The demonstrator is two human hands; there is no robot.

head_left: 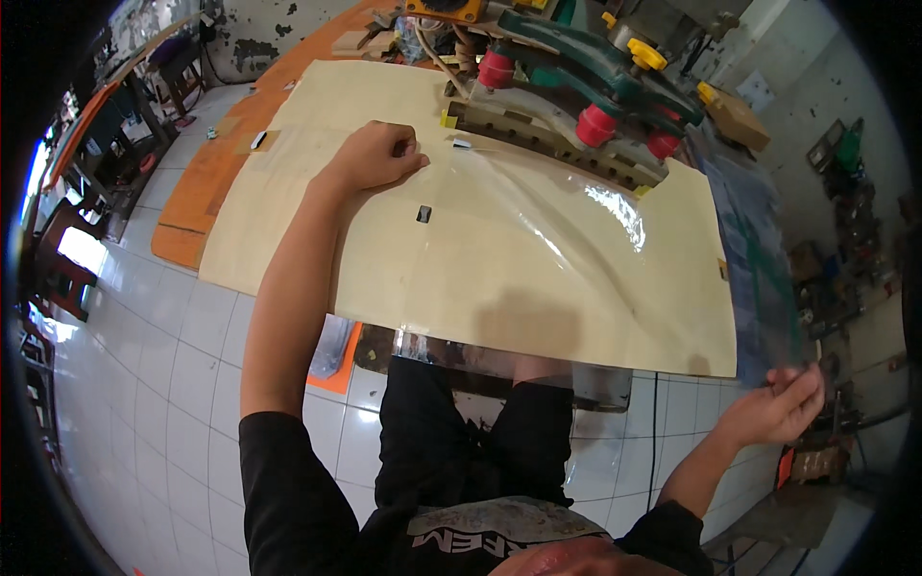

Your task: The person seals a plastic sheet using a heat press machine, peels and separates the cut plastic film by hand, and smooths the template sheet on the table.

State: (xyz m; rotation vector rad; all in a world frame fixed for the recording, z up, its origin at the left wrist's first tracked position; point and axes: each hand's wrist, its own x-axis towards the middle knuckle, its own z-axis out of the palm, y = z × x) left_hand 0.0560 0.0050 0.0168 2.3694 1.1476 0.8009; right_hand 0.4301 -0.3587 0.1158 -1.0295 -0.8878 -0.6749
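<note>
A clear plastic sheet (538, 226) lies over a large cream-coloured board (288, 216), with a diagonal fold and shiny glare in it. My left hand (375, 156) rests on the board near the sheet's upper left part. Its fingers are curled closed, and what they hold, if anything, is hidden. Out at the lower right, beyond the board's corner, my right hand (783, 408) pinches the edge of the clear plastic. A small black piece (424, 214) sits on the board below my left hand.
A green machine (595, 67) with red cups and a long metal bar (547, 144) stands along the board's far edge. The board lies on an orange-brown wooden table (187, 226). Bluish plastic sheeting (754, 240) hangs at the right. A dark bench (605, 387) is under me.
</note>
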